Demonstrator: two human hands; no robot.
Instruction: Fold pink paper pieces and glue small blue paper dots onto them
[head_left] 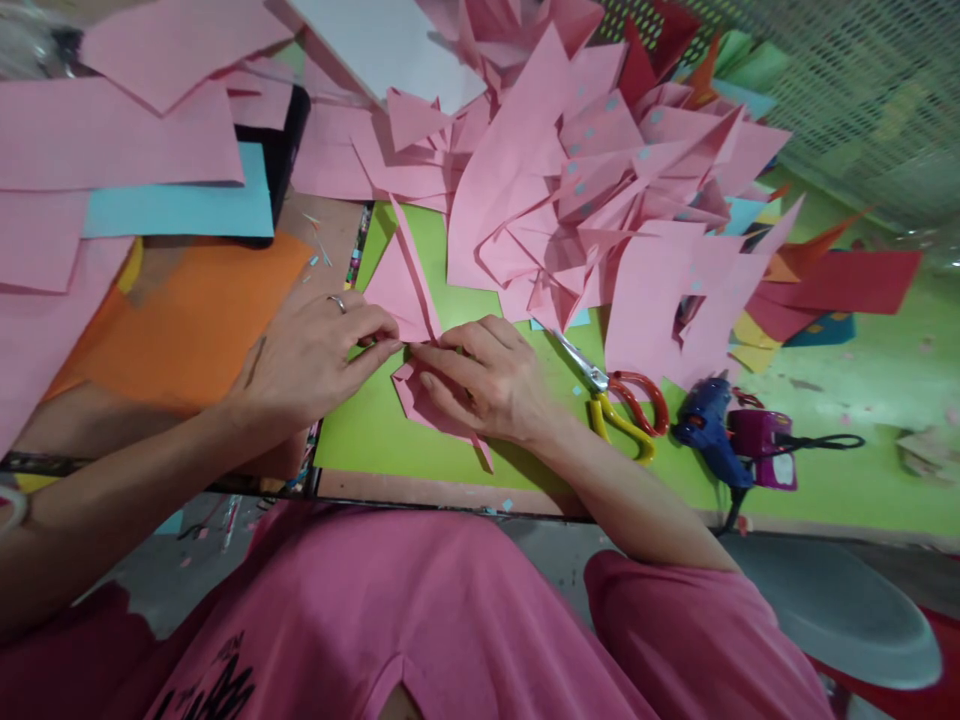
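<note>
Pink paper [397, 285] lies folded on green table [352, 440], left hand [319, 345] pinching its edge, right hand [487, 380] curled over it (pinching or only pressing: cannot tell), presumably to steady the fold; scissors [598, 378] sit to the right, likely for easy reach.

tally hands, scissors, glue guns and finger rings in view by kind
Hands: 2 (left hand, right hand)
Scissors: 1 pair, with red and yellow handles
Glue gun: 1, blue
Finger ring: 1, on the left hand
Total: 5
</note>
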